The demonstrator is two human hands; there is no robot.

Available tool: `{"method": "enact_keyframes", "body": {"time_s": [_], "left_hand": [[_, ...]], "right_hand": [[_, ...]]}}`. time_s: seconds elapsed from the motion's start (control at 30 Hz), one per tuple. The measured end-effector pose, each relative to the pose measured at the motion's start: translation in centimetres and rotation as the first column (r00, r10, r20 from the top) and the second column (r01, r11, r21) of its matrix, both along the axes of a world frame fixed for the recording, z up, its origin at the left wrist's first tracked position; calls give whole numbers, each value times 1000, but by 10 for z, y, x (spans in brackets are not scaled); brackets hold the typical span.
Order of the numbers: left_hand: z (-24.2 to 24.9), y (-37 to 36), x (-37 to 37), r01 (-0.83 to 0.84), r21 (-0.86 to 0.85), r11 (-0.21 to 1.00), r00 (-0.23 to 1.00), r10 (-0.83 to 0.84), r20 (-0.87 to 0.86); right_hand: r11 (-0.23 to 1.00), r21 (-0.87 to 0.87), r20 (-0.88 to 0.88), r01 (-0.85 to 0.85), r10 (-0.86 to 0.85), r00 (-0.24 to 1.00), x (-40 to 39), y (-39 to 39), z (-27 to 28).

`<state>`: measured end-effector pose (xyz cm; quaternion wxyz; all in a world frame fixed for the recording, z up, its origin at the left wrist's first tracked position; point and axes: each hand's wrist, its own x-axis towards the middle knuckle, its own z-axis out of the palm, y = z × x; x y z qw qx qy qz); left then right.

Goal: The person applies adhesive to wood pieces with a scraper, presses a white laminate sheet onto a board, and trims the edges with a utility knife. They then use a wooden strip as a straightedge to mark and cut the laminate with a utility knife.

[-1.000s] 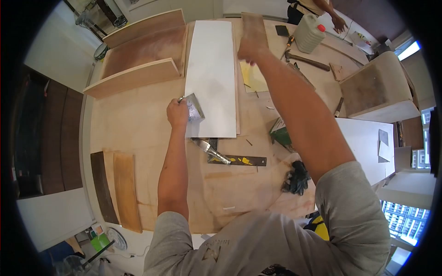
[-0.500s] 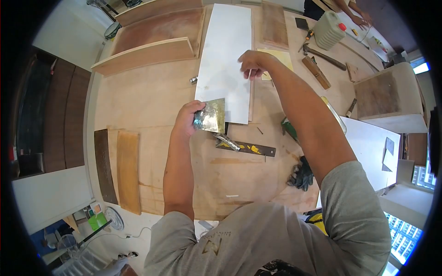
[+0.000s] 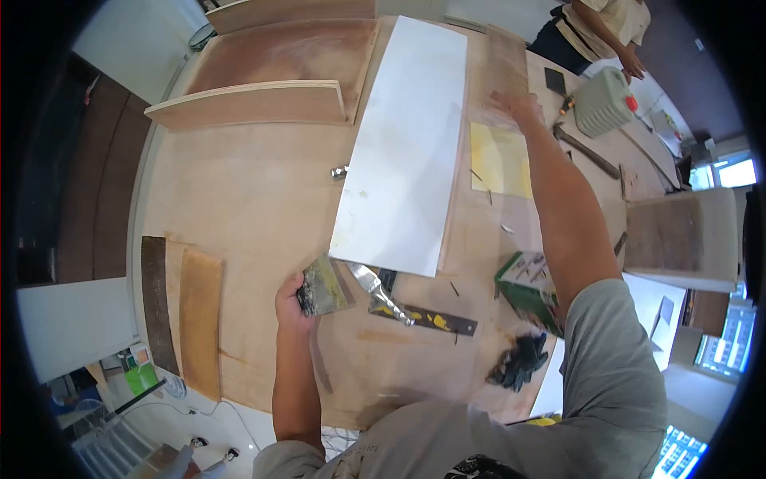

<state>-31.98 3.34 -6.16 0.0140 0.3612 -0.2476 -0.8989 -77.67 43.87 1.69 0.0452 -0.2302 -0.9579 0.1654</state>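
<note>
My left hand (image 3: 292, 303) grips the edge of a flat square metal scraper (image 3: 329, 289), its face smeared and shiny. The scraper is held above the table, left of the near end of a long white board (image 3: 403, 152). Just right of it lie a crumpled silver tube (image 3: 379, 292) and a dark metal square (image 3: 439, 320) with yellow marks. My right hand (image 3: 519, 108) is stretched out past the white board, over the near end of a brown board (image 3: 507, 60) and beyond a yellow sheet (image 3: 501, 160). Its fingers are smeared by motion.
A hammer (image 3: 586, 150), a pale jug (image 3: 602, 104) with a red cap, a green box (image 3: 528, 289) and dark gloves (image 3: 519, 362) are on the right. A wooden frame (image 3: 247, 104) stands far left; two strips lie below. Another person (image 3: 598, 32) stands at the far right.
My right hand has moved from the white board's edge farther away and right. My left hand has brought the scraper down and left, off the board, turning it. The camera view has shifted.
</note>
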Motion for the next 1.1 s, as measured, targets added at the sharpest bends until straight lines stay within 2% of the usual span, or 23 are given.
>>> {"method": "enact_keyframes", "body": {"time_s": [0.2,0.27,0.37,0.4,0.43,0.5,0.53,0.57,0.6,0.7,0.73,0.83,0.9,0.97,1.03,1.1], "left_hand": [[8,6,-19,-89,-64,994,990,95,104],[3,2,-18,-80,-74,994,991,87,104],[12,2,-23,-44,-49,998,987,51,151],[12,1,-26,-37,-46,998,988,44,148],[12,1,-27,-30,-44,999,989,36,144],[7,-2,-21,-26,-12,1000,990,27,142],[-1,-5,-19,-28,15,999,991,26,135],[-8,-8,-19,-27,43,999,992,21,121],[-8,-9,-19,-10,63,998,995,4,96],[-6,-9,-19,39,106,994,999,-41,13],[-14,-10,-20,44,109,993,999,-43,-13],[-39,-7,-5,32,82,996,997,-26,-73],[-39,-3,25,16,90,996,993,-5,-117],[-33,7,75,9,138,990,988,12,-151],[-18,16,134,23,196,980,978,18,-206],[24,37,205,26,191,981,967,24,-252]], "right_hand": [[945,201,127,257,-285,950,-35,-28,-42],[940,225,167,257,-297,940,-34,-28,-43],[997,72,331,22,-45,943,-23,-16,-25],[982,-168,358,-87,143,923,-34,5,-36],[898,-400,336,-181,328,883,-54,41,-57],[715,-641,200,-278,506,839,-46,74,-52],[674,-670,119,-311,511,851,-24,80,-24],[651,-759,240,-5,287,927,-16,77,10],[537,-794,350,285,20,937,-4,67,51],[269,-949,222,163,207,953,46,94,128],[133,-988,104,80,189,976,68,97,146],[40,-998,51,40,343,938,171,92,210],[18,-990,-127,-139,308,943,266,84,236],[-66,-963,-262,-262,459,849,345,109,230],[-196,-913,-407,-357,472,782,435,109,218],[-329,-897,-422,-294,445,790,514,96,208]]}}
